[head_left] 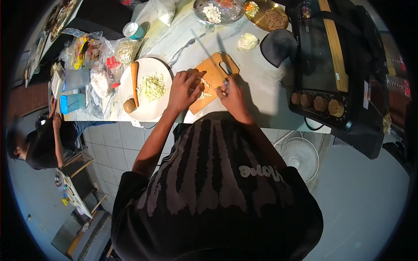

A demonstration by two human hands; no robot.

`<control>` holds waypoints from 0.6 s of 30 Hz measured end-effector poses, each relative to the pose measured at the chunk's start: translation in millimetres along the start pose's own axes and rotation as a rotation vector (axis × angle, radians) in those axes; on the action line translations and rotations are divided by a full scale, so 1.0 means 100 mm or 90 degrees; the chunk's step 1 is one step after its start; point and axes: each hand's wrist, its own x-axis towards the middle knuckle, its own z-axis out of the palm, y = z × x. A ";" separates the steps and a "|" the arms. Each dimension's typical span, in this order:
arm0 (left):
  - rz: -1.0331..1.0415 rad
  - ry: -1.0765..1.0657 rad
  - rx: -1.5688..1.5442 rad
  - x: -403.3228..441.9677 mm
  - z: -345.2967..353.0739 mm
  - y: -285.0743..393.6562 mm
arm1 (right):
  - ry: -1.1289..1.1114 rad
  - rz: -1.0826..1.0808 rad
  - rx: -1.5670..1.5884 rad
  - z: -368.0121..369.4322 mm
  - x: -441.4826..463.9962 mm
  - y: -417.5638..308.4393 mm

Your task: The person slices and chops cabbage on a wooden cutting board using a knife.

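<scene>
My right hand (233, 98) is closed around a knife, whose thin blade (203, 43) points away over the wooden cutting board (218, 80). On the board's left side my left hand (183, 90) rests with curled fingers, pressing on pale sliced vegetable (203, 90) that looks like cabbage. The fingers partly cover these pieces. Left of that hand, a white plate (126, 93) bears a heap of chopped pale-green vegetable (151, 86), a carrot (134, 82) and a round brown item (129, 105). Beyond the board sits a chunk of cabbage (247, 41).
A black oven (322, 65) with wooden knobs stands at right, beside a dark cap-like object (278, 47). Trays of cut food (266, 15) are at the back. Plastic bags (102, 82) crowd the left. A person (41, 141) is at far left; a fan (300, 158) stands below.
</scene>
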 end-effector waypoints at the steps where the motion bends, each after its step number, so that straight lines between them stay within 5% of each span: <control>1: 0.028 -0.017 -0.007 0.05 0.02 -0.05 | 0.012 -0.033 0.000 0.08 0.07 -0.01; 4: 0.074 -0.036 0.004 0.09 0.05 -0.15 | 0.039 -0.171 -0.207 0.20 0.24 -0.08; 11: 0.002 0.009 0.060 -0.06 0.06 -0.16 | -0.021 -0.139 -0.246 0.30 0.39 0.03; 18: -0.061 0.003 -0.011 0.00 0.02 -0.15 | -0.075 -0.074 -0.031 0.19 0.58 0.04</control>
